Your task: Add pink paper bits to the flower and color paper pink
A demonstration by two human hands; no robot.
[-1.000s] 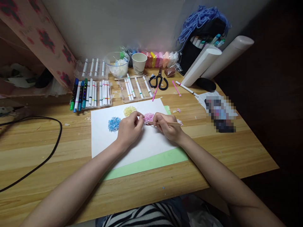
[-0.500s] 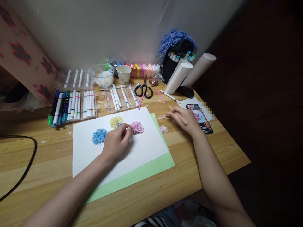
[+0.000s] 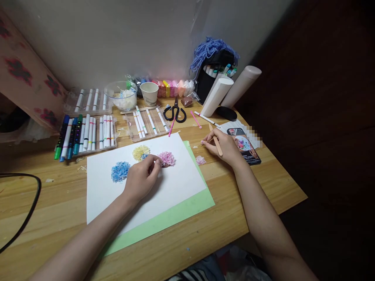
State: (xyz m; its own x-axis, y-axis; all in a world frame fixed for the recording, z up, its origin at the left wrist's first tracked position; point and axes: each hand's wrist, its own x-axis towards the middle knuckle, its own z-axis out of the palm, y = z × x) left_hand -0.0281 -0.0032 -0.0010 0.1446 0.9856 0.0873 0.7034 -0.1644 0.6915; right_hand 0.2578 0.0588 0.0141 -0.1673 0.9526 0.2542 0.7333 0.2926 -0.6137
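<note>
On the white paper [image 3: 170, 185] sit three fluffy clumps of shredded paper: a blue clump [image 3: 120, 172], a yellow clump [image 3: 140, 152] with a bit of blue, and a pink clump [image 3: 167, 158]. My left hand [image 3: 142, 175] rests on the sheet between them. Its thumb and fingers are pressed together beside the pink clump; what they pinch, if anything, is hidden. Over the table right of the sheet, my right hand [image 3: 225, 146] is closed with a flat wooden craft stick [image 3: 217, 146] between its fingers. Its fingertips are close to a pale pink paper scrap [image 3: 200, 160].
Green paper [image 3: 164, 222] lies under the white sheet. Behind are trays of markers [image 3: 101, 132], scissors [image 3: 175, 111], a paper cup [image 3: 149, 93] and a clear bowl [image 3: 120, 95]. A phone [image 3: 246, 146] lies to the right, with white bottles [image 3: 217, 96] behind it.
My right hand has turned, so the craft stick points more steeply, and its fingertips have drawn together and moved slightly left among the scraps. My left hand stays at the pink clump.
</note>
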